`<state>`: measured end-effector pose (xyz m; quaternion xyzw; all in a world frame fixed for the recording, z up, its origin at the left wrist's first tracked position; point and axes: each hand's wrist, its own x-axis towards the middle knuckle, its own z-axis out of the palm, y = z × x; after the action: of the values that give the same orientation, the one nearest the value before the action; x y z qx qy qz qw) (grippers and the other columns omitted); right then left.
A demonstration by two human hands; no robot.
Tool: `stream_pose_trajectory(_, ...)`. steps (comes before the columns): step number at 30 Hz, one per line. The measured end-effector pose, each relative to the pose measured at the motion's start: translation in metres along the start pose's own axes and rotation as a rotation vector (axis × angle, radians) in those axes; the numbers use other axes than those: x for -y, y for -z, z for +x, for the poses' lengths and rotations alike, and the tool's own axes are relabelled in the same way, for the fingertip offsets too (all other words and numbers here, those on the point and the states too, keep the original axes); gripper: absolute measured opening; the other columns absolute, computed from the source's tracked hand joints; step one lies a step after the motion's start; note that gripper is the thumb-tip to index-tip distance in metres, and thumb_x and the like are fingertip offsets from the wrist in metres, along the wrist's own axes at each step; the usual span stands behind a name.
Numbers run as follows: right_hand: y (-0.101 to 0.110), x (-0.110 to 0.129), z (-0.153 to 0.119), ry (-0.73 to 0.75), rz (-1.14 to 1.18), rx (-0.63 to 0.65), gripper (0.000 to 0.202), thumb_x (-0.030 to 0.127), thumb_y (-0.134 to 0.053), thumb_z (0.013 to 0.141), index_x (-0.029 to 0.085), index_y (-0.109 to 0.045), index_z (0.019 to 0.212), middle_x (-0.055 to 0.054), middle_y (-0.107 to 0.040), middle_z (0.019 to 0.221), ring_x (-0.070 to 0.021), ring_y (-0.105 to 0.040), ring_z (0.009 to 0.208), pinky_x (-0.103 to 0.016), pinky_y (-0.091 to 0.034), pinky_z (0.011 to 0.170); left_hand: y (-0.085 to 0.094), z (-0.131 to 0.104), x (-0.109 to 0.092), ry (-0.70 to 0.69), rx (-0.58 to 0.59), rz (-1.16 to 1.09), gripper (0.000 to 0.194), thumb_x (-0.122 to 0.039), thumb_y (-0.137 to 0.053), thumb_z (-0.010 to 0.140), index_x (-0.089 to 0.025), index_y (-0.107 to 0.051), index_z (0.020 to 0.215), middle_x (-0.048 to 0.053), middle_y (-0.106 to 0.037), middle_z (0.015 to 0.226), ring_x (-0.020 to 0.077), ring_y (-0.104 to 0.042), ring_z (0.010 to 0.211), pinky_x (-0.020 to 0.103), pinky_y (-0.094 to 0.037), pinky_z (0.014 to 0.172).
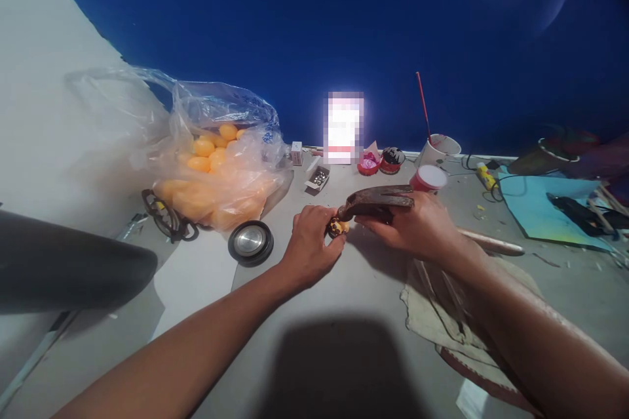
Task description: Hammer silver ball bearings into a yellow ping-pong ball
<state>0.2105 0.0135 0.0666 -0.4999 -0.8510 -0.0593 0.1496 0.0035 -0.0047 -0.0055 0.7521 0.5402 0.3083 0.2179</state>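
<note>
A small yellow piece with dark spots (337,227), rounded in shape, is pinched between the thumb and fingers of my left hand (308,245) above the table. My right hand (417,225) is closed around a claw hammer (376,196), gripping it close to the head. The hammer's striking face is at the top of the spotted piece; whether it presses on it I cannot tell. Its wooden handle sticks out past my right wrist. Just beyond my hands lies a small open box (318,179) with shiny metal bits inside.
A clear plastic bag of orange egg-shaped pieces (216,157) stands at the left, near a round black-rimmed lid (250,243). Along the back are a lit screen (344,127), a white cup (442,147) and a red cup (428,178). Cloth (432,304) lies under my right forearm.
</note>
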Motion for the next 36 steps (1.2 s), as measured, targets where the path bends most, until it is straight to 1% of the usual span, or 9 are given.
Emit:
stream_pose_trajectory(2,0.0003,0.0002,0.0001,0.012,0.025,0.027,0.035,0.048,-0.062,0.094,0.027,-0.081,0.115,-0.008,-0.082,0.092,-0.0232,-0.073,0.078,-0.029,-0.047,0.065,0.0004,-0.0002,0.0003,0.033,-0.022,-0.045,0.038,-0.016,-0.069,0.078,-0.024,-0.059,0.114,0.005,-0.070,0.107,0.0269,-0.061,0.109,0.045,-0.044,0.097)
stream_pose_trajectory(7,0.0003,-0.0004,0.0007,-0.034,0.034,0.044,0.040,0.052,-0.062,0.094,0.026,-0.080,0.118,-0.009,-0.081,0.095,-0.0241,-0.073,0.080,-0.029,-0.048,0.066,0.0020,0.0001,-0.0014,0.022,-0.022,-0.035,0.026,-0.014,-0.066,0.079,-0.022,-0.060,0.103,0.005,-0.070,0.104,0.0257,-0.061,0.104,0.043,-0.044,0.094)
stream_pose_trajectory(11,0.0002,-0.0007,0.0013,-0.036,0.041,0.077,0.039,0.050,-0.061,0.094,0.027,-0.079,0.120,-0.009,-0.081,0.100,-0.0244,-0.073,0.082,-0.030,-0.048,0.068,0.0002,0.0004,0.0011,-0.012,-0.042,-0.031,0.030,-0.012,-0.065,0.078,-0.022,-0.063,0.106,0.004,-0.069,0.100,0.0256,-0.060,0.102,0.042,-0.044,0.092)
stream_pose_trajectory(15,0.0006,-0.0006,0.0015,-0.037,0.045,0.082,0.039,0.051,-0.061,0.095,0.027,-0.079,0.120,-0.009,-0.081,0.098,-0.0248,-0.073,0.083,-0.030,-0.048,0.068,-0.0034,0.0007,0.0048,-0.025,-0.062,0.000,0.033,-0.009,-0.064,0.075,-0.022,-0.064,0.105,0.006,-0.068,0.100,0.0259,-0.058,0.101,0.042,-0.045,0.090)
stream_pose_trajectory(22,0.0022,0.0017,0.0006,-0.017,0.067,0.082,0.037,0.048,-0.061,0.095,0.026,-0.079,0.119,-0.009,-0.081,0.097,-0.0252,-0.073,0.086,-0.031,-0.049,0.071,-0.0019,0.0020,0.0034,-0.020,-0.032,0.001,0.035,-0.009,-0.065,0.074,-0.021,-0.065,0.107,0.006,-0.066,0.102,0.0266,-0.057,0.102,0.043,-0.044,0.092)
stream_pose_trajectory(25,0.0035,0.0025,0.0001,-0.008,0.073,0.069,0.038,0.049,-0.061,0.095,0.027,-0.079,0.120,-0.008,-0.081,0.097,-0.0252,-0.073,0.086,-0.030,-0.049,0.070,-0.0007,0.0017,0.0026,-0.017,-0.023,0.003,0.036,-0.008,-0.066,0.074,-0.021,-0.066,0.108,0.007,-0.066,0.104,0.0270,-0.057,0.105,0.043,-0.044,0.093)
stream_pose_trajectory(28,0.0044,0.0031,0.0001,-0.003,0.063,0.091,0.036,0.050,-0.061,0.095,0.028,-0.080,0.118,-0.007,-0.081,0.093,-0.0244,-0.072,0.083,-0.030,-0.047,0.068,-0.0003,0.0014,0.0016,-0.001,-0.020,0.007,0.037,-0.009,-0.068,0.074,-0.022,-0.068,0.108,0.006,-0.066,0.103,0.0267,-0.057,0.105,0.044,-0.043,0.093)
stream_pose_trajectory(33,0.0063,0.0041,0.0001,-0.017,0.020,0.089,0.039,0.052,-0.058,0.096,0.027,-0.080,0.118,-0.008,-0.081,0.093,-0.0237,-0.072,0.078,-0.030,-0.045,0.065,0.0004,0.0015,-0.0016,0.026,-0.011,0.008,0.033,-0.010,-0.069,0.073,-0.022,-0.070,0.104,0.006,-0.064,0.102,0.0269,-0.057,0.104,0.044,-0.043,0.093)
stream_pose_trajectory(36,0.0068,0.0067,0.0001,-0.001,0.003,0.120,0.039,0.050,-0.059,0.096,0.027,-0.080,0.118,-0.009,-0.080,0.093,-0.0240,-0.072,0.078,-0.030,-0.043,0.064,0.0005,0.0012,-0.0031,0.026,-0.016,0.005,0.030,-0.011,-0.069,0.075,-0.024,-0.071,0.101,0.005,-0.063,0.098,0.0259,-0.057,0.100,0.044,-0.042,0.091)
